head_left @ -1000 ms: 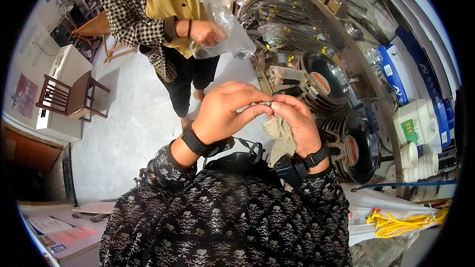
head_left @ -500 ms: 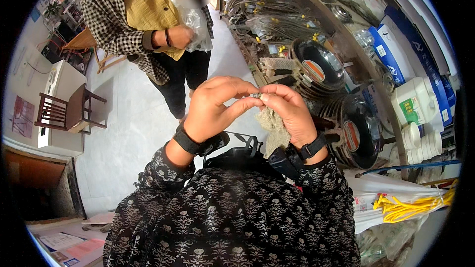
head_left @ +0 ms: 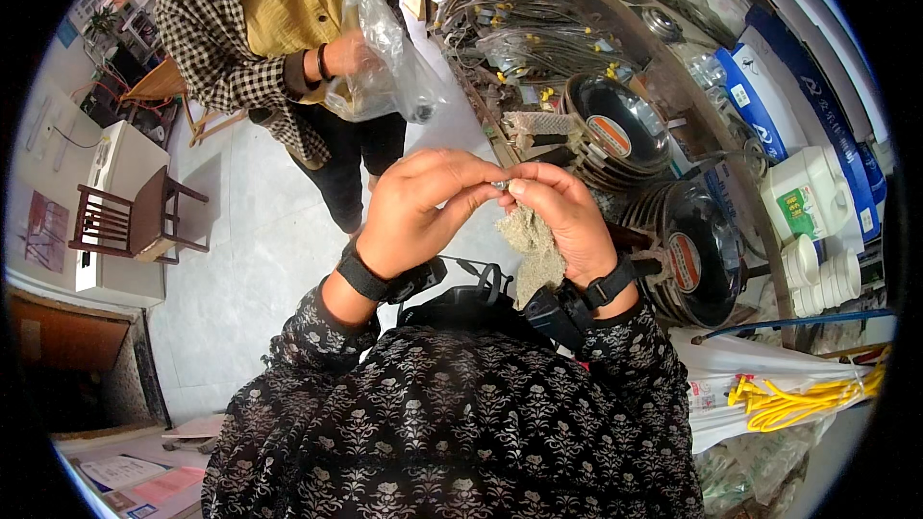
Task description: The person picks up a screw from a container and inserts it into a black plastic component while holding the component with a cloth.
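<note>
A small shiny metal piece [head_left: 501, 185] sits between the fingertips of both hands, in front of my chest; its exact kind is too small to tell. My left hand [head_left: 420, 204] pinches it from the left with thumb and forefinger. From the other side, my right hand [head_left: 569, 221] closes on it with thumb and forefinger. A speckled beige cloth [head_left: 535, 255] hangs from the right hand, its upper part tucked under the fingers. Both wrists wear black straps.
A co-worker [head_left: 279, 29] in a checked jacket stands ahead, holding a clear plastic bag [head_left: 389, 67]. Shelves at right carry bundled hoses [head_left: 538, 14], black round pans [head_left: 615, 125] and a white jug [head_left: 803, 197]. A wooden chair [head_left: 144, 216] stands left.
The co-worker's plastic bag has swung out and downward toward the right, and the co-worker's raised hand has shifted. My hands stay nearly in place, fingers slightly shifted around the metal piece.
</note>
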{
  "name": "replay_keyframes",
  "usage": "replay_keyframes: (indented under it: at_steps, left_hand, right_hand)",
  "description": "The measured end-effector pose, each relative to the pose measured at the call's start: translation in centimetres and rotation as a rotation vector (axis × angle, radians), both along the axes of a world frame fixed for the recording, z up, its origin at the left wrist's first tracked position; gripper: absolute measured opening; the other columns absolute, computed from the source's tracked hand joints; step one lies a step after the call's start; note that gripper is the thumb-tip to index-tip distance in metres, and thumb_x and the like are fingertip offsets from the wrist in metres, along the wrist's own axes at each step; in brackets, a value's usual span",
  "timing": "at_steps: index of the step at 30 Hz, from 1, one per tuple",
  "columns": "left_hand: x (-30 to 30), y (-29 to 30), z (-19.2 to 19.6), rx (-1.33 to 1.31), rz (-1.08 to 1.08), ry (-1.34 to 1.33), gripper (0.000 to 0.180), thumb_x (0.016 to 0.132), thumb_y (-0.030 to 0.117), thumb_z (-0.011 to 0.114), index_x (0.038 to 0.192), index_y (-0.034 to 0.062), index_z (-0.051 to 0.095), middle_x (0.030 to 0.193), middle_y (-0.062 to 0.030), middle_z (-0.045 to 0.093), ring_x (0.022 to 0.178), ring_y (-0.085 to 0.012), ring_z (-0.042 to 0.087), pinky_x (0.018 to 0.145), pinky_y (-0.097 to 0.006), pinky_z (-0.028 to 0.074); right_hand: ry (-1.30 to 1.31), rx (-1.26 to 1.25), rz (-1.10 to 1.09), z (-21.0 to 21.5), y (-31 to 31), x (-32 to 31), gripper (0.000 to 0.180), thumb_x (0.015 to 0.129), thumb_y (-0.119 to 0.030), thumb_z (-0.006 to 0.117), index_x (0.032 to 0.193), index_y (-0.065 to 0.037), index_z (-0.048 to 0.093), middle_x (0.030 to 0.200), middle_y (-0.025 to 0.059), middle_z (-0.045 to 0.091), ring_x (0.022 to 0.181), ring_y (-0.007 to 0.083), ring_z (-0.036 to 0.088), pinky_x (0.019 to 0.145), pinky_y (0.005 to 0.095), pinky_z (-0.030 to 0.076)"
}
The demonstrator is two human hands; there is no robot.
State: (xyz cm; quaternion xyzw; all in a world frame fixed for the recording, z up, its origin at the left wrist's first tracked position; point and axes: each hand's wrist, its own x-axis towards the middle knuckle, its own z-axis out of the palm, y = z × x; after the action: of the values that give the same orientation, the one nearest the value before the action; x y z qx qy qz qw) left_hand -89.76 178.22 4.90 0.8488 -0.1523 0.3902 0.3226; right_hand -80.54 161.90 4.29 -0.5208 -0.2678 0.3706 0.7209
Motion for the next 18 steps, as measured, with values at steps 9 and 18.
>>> replay_keyframes:
  at_steps: [9, 18]
  left_hand:
    - [-0.37, -0.51, 0.04, -0.201, -0.011, 0.129, 0.019, 0.072, 0.01, 0.073, 0.087, 0.0044, 0.063, 0.081, -0.007, 0.064, 0.069, -0.0189, 0.062, 0.058, -0.027, 0.05]
    - [0.2, -0.32, 0.44, -0.055, -0.016, -0.013, 0.019, 0.068, 0.007, 0.073, 0.087, 0.0062, 0.066, 0.08, -0.0057, 0.065, 0.073, -0.0227, 0.062, 0.064, -0.03, 0.048]
  right_hand:
    - [0.002, -0.002, -0.004, 0.31, -0.02, 0.02, 0.022, 0.085, -0.013, 0.061, 0.1, 0.003, 0.06, 0.091, 0.0043, 0.064, 0.086, 0.0091, 0.058, 0.078, 0.0219, 0.045]
    - [0.012, -0.026, -0.017, -0.04, -0.08, 0.28, 0.022, 0.086, -0.015, 0.06, 0.099, 0.002, 0.061, 0.092, 0.0044, 0.063, 0.085, 0.0092, 0.057, 0.079, 0.0223, 0.045]
